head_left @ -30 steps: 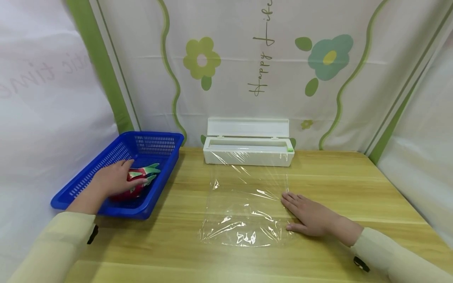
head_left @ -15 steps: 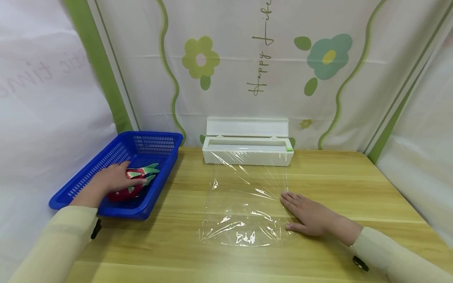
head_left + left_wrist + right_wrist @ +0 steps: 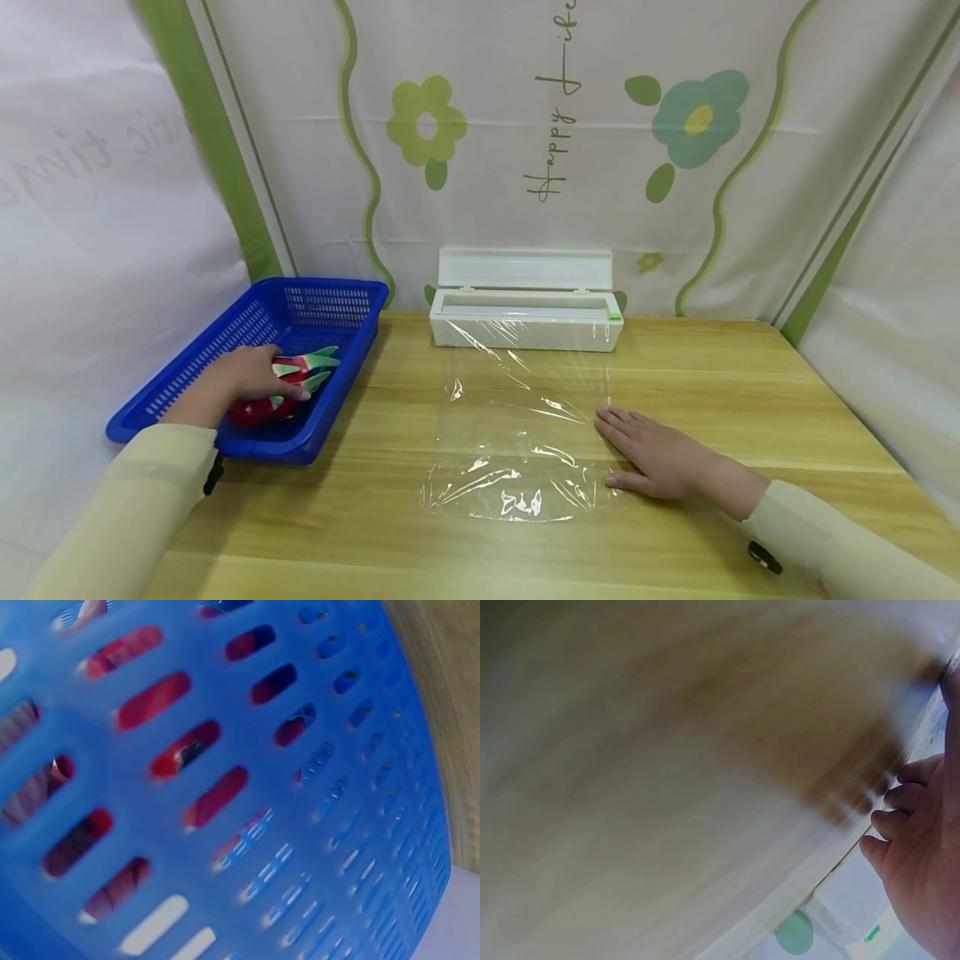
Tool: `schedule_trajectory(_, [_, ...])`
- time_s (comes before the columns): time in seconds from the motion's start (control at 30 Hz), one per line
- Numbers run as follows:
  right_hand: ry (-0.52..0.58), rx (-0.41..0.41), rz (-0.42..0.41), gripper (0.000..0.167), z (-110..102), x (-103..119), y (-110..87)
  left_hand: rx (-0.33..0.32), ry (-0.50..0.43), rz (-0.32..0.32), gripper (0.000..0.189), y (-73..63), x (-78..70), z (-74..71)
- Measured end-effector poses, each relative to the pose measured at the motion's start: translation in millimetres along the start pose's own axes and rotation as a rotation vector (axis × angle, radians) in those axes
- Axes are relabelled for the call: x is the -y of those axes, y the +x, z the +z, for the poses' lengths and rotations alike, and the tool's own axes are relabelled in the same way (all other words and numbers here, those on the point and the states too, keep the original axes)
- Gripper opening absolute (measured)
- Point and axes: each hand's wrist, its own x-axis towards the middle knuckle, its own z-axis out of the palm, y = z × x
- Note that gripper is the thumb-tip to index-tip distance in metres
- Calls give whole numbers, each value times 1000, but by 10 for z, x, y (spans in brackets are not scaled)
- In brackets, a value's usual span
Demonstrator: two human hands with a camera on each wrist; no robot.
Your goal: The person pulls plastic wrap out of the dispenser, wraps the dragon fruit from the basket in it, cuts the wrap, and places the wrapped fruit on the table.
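My left hand point(image 3: 251, 372) reaches into a blue slotted basket point(image 3: 330, 433) at the left and grips a red dragon fruit point(image 3: 262, 412) with green-tipped scales. Its thumb lies along the near side; the other fingers go over the far side, partly hidden. In the left wrist view the basket wall point(image 3: 97, 772) covers most of the scene, and red fruit point(image 3: 154, 700) shows through the slots. My right hand point(image 3: 663, 457) rests flat, fingers extended, at the right edge of a clear sheet of cling film point(image 3: 517, 433) on the table. The right wrist view catches its fingers point(image 3: 911, 796) from low down.
A white cling film dispenser point(image 3: 525, 335) stands at the back of the wooden table point(image 3: 750, 392), lid point(image 3: 525, 269) raised, a green slider point(image 3: 615, 317) at its right end. The film runs from it towards the front. Printed curtains point(image 3: 480, 217) enclose the back and sides.
My left hand has moved slightly to the right, its fingers closing further round the dragon fruit. The right hand and the cling film have stayed in place.
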Motion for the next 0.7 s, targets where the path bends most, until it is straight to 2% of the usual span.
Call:
schedule_trajectory(0.33, [10, 17, 5, 81, -9, 3, 7, 12, -10, 3, 112, -13, -18, -10])
schedule_trajectory(0.7, [17, 19, 9, 81, -10, -1, 8, -19, 26, 17, 111, -49, -69, -19])
